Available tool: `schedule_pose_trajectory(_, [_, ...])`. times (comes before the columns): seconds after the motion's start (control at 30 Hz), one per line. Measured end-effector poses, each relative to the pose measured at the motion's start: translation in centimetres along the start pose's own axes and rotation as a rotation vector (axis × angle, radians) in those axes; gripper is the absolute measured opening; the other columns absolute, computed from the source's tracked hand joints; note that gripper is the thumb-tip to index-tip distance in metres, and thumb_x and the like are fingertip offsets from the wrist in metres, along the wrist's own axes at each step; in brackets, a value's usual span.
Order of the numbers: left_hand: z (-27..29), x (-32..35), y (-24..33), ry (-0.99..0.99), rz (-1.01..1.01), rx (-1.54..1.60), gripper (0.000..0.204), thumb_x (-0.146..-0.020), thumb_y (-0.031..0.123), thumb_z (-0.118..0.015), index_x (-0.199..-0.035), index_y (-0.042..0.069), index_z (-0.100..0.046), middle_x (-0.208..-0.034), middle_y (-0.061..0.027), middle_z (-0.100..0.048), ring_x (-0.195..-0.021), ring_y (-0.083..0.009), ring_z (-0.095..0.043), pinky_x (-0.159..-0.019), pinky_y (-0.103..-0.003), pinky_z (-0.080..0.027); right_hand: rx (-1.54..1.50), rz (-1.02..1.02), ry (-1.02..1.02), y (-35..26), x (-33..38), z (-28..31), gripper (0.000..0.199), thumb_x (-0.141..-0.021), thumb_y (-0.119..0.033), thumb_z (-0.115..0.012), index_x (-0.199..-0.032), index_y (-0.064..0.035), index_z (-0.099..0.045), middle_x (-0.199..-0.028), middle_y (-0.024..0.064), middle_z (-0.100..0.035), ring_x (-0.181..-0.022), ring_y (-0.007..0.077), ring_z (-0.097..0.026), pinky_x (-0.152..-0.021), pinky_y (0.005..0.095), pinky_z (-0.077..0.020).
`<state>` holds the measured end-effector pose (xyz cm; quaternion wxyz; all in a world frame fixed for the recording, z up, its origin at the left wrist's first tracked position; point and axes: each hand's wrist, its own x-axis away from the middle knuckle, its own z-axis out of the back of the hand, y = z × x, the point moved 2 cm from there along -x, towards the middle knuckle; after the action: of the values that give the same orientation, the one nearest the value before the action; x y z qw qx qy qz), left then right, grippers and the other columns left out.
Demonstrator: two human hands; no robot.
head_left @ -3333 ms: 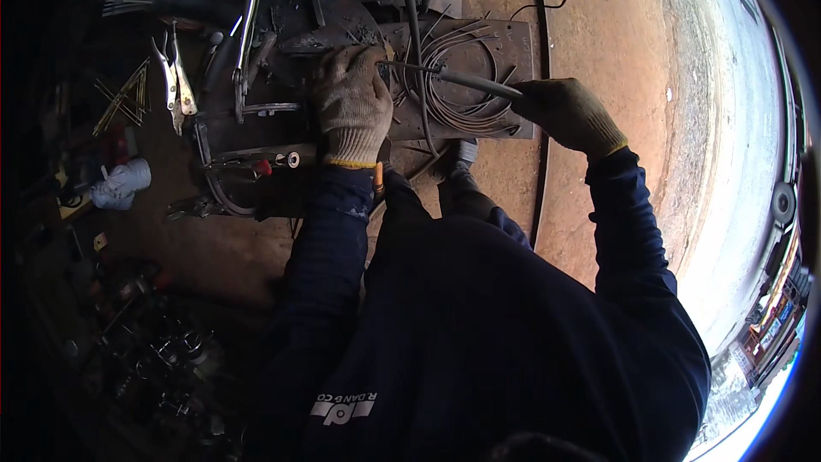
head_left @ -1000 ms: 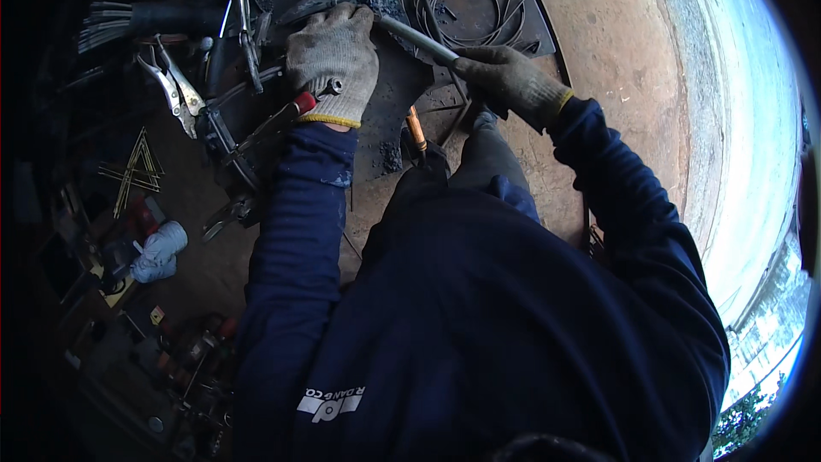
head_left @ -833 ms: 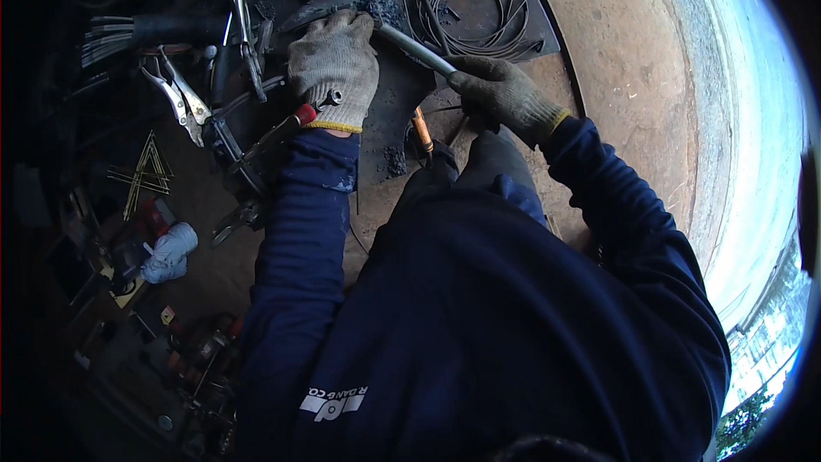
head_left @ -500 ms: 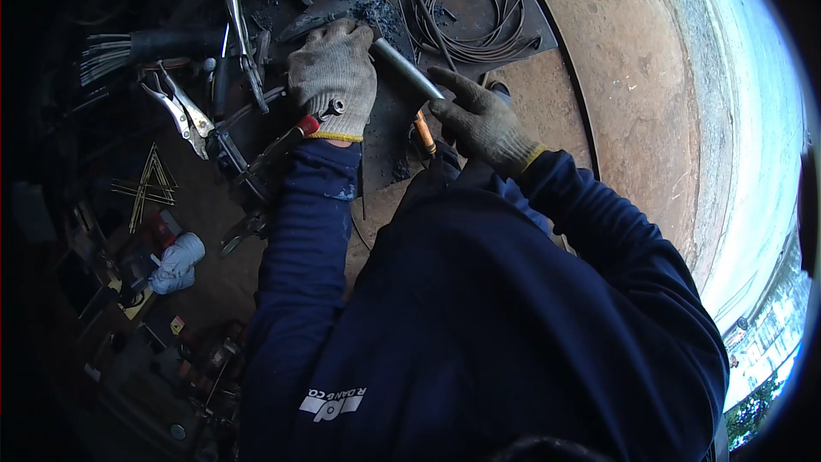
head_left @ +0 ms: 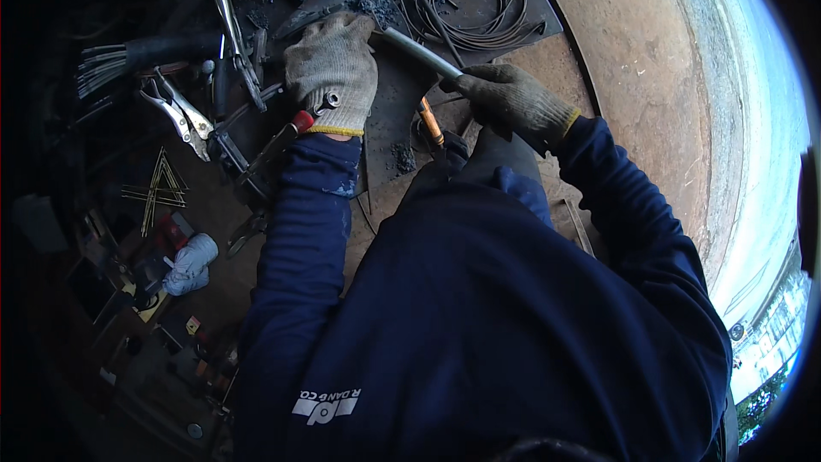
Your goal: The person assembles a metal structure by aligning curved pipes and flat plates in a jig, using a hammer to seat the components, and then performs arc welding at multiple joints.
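Observation:
My right hand [head_left: 517, 101], in a knitted work glove, is closed round the near end of a grey metal pipe [head_left: 419, 53]. The pipe slants up and left, its far end beside the fingers of my left hand. My left hand [head_left: 332, 68], gloved too, lies back upward over the dark metal bench with its fingers curled down. Whatever those fingers grip is hidden beneath the glove. Just by my left wrist is a red-handled tool [head_left: 301, 122], near a small ring-shaped metal end [head_left: 330, 100]. An orange-handled tool [head_left: 431, 121] sits below the pipe.
Coiled wire rod [head_left: 479, 43] lies on the bench beyond the pipe, crossed by a dark bar. Dark metal scraps [head_left: 368, 0] are scattered nearby. Locking pliers [head_left: 180, 115], a second long pair [head_left: 233, 30] and a bundle of rods [head_left: 103, 68] are at left. Star-shaped wire pieces [head_left: 156, 191] lie lower left.
My right hand has moved to the right, and the pipe's near end has shifted right and slightly away with it. My left hand has stayed almost in place. The view has shifted slightly.

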<state>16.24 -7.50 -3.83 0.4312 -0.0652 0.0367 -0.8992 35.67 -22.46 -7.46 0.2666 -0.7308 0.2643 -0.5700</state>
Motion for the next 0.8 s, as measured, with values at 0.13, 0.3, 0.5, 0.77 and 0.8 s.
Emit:
schedule_pose_trajectory(0.13, [-0.5,0.0,-0.5,-0.01,-0.01,0.027,0.032,-0.094,0.017,-0.058,-0.122,0.027,-0.071,-0.132,0.001,-0.068,-0.119,-0.0284,-0.065,-0.099,-0.047,-0.055,0.091,-0.023,0.045,-0.3,0.0,-0.3,0.059,-0.101,-0.046,-0.064,-0.139,-0.0012,-0.061,-0.082,0.0027,-0.061,-0.063,0.0079,-0.058,-0.054,0.0246,-0.0492])
schedule_pose_trajectory(0.3, [-0.2,-0.2,-0.1,-0.042,0.011,-0.007,0.032,-0.094,0.018,-0.058,-0.121,0.028,-0.072,-0.13,0.0007,-0.069,-0.119,-0.0272,-0.065,-0.099,-0.047,-0.055,0.098,-0.009,0.019,-0.9,-0.6,0.3,0.061,-0.1,-0.048,-0.065,-0.139,-0.0002,-0.061,-0.081,0.003,-0.061,-0.061,0.0092,-0.059,-0.053,0.026,-0.0494])
schedule_pose_trajectory(0.5, [-0.2,-0.1,0.0,-0.018,0.021,0.0,0.03,-0.094,0.017,-0.058,-0.118,0.028,-0.073,-0.126,0.0004,-0.07,-0.118,-0.0269,-0.066,-0.1,-0.047,-0.054,0.094,0.008,0.079,-0.7,0.0,-1.6,0.058,-0.1,-0.044,-0.065,-0.139,-0.001,-0.062,-0.086,0.0042,-0.063,-0.066,0.0093,-0.061,-0.056,0.0261,-0.0511])
schedule_pose_trajectory(0.77, [-0.7,-0.2,-0.5,0.046,0.006,0.068,0.028,-0.092,0.015,-0.057,-0.109,0.024,-0.077,-0.122,-0.0005,-0.072,-0.113,-0.0272,-0.067,-0.098,-0.045,-0.055,-0.159,0.118,0.236,2.5,-0.5,-5.6,0.058,-0.101,-0.032,-0.067,-0.147,-0.0024,-0.051,-0.099,0.0066,-0.067,-0.078,0.0098,-0.064,-0.065,0.0262,-0.0545])
schedule_pose_trajectory(0.8, [-0.9,-0.2,-0.5,0.048,0.0,0.068,0.028,-0.091,0.015,-0.057,-0.109,0.024,-0.077,-0.121,-0.0006,-0.072,-0.112,-0.0275,-0.068,-0.097,-0.045,-0.055,-0.161,0.047,0.22,1.6,0.2,-5.8,0.061,-0.1,-0.03,-0.067,-0.15,-0.0032,-0.047,-0.1,0.007,-0.067,-0.076,0.01,-0.063,-0.062,0.0262,-0.0544])
